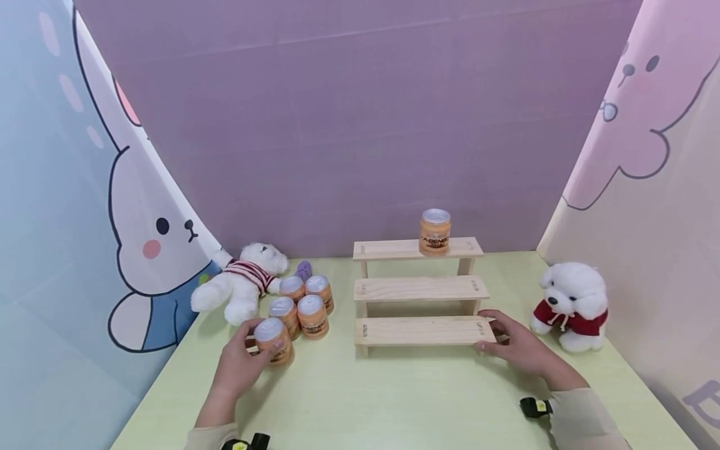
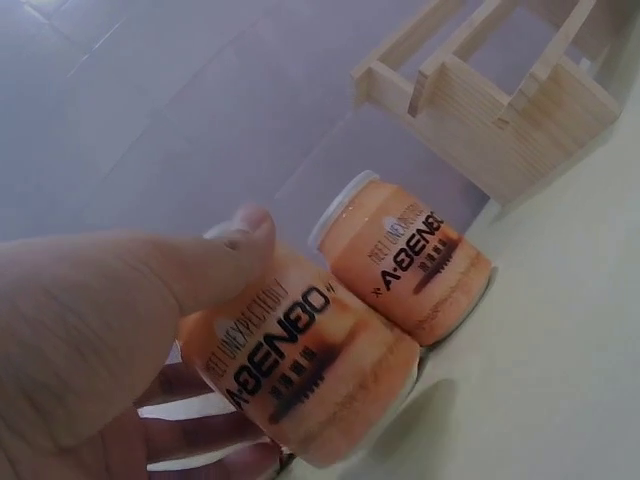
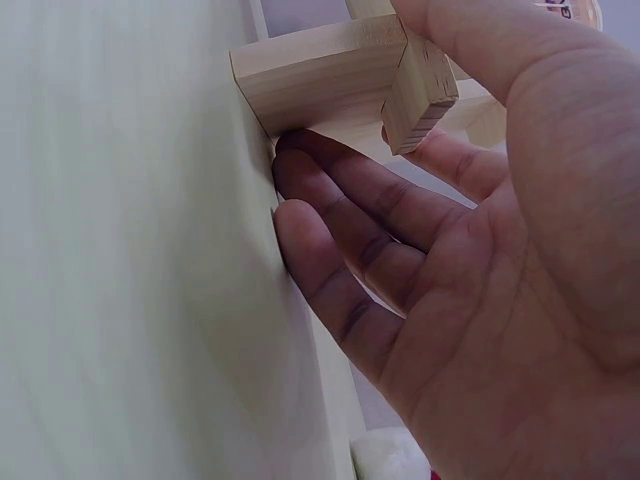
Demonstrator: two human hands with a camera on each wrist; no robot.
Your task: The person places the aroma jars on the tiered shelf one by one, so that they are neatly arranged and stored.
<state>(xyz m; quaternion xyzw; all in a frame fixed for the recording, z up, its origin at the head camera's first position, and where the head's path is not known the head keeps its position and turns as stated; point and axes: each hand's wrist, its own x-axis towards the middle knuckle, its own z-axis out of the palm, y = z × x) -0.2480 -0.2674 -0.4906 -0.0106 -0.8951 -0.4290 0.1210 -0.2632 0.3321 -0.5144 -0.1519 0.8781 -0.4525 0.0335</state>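
Left fingers (image 2: pixel 200 434) grip a jar (image 2: pixel 315 375); spread right fingers (image 3: pixel 370 255) hold the shelf (image 1: pixel 416 331).

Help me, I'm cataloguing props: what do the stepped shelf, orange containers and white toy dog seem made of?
Stepped shelf: probably wood, matte and unpainted; grain shows.
Orange containers: perhaps plastic or metal, slightly glossy; a small highlight shows near one rim, but the printed surface leaves the material open.
White toy dog: apparently plush, with a fluffy pile.

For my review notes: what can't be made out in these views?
Left wrist: held orange can, lid mostly covered by the left hand.
Head: purple object, too small to identify, partly behind other orange cans.
Right wrist: white plush dog, mostly cut off by the bottom edge.
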